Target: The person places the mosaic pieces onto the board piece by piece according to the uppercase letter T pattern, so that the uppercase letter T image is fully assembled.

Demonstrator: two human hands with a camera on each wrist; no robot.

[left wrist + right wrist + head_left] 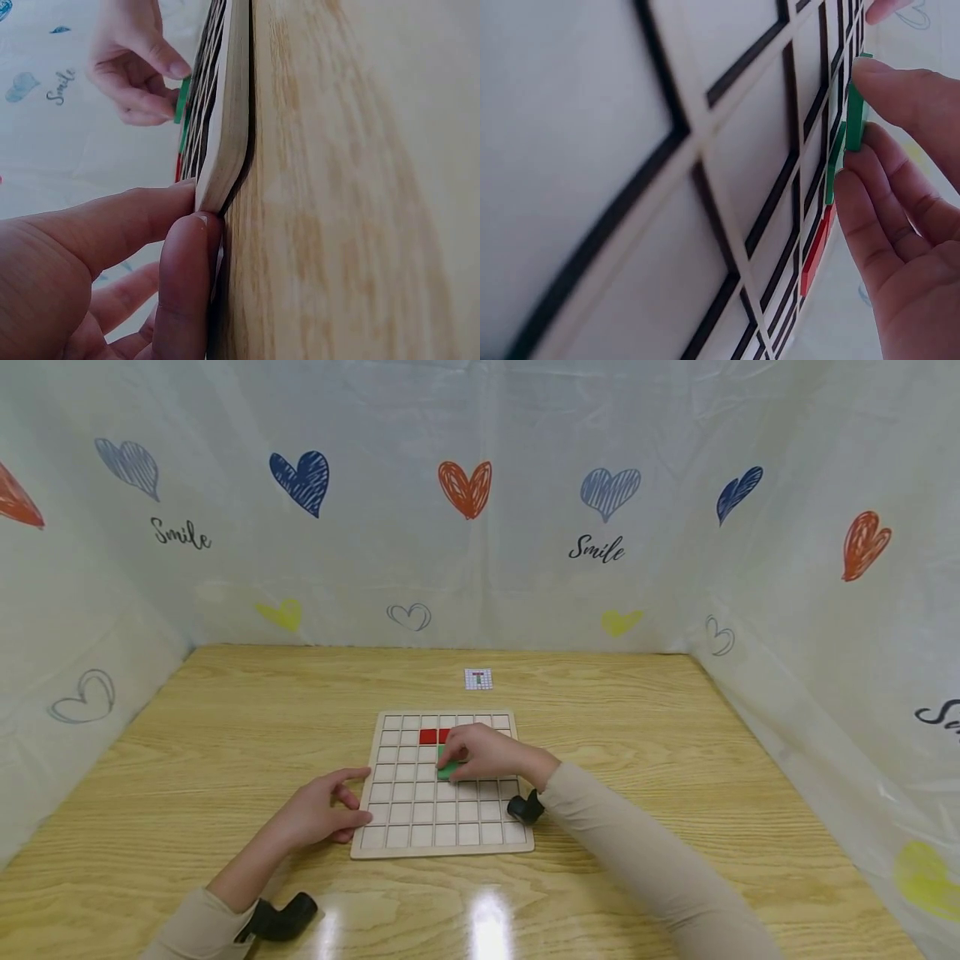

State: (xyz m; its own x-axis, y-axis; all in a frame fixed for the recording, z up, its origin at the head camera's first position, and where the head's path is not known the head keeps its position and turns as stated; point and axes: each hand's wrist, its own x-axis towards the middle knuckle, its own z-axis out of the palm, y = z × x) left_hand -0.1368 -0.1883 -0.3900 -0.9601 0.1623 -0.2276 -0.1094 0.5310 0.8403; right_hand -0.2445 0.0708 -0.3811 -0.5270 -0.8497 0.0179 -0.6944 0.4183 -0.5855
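A wooden grid board [401, 814] lies on the table. With thumb and fingertips my right hand [483, 752] pinches a green square tile [856, 112] at the grid's middle; in the right wrist view it stands above the board's surface. Just beyond it, another green tile [835, 165] sits in the grid, partly hidden by the hand in the head view. Red tiles [427, 737] fill cells in the row behind. My left hand [322, 808] touches the board's left edge, thumb and index fingertip spread along it; in the left wrist view the fingertips press its rim [229, 150].
Behind the board lies a small card [478, 679] printed with a grid and a red and green T-like pattern. The wooden table [637, 735] meets a white curtain [525, 585] with hearts at the back and sides. Black wrist devices [281, 918] sit at both cuffs.
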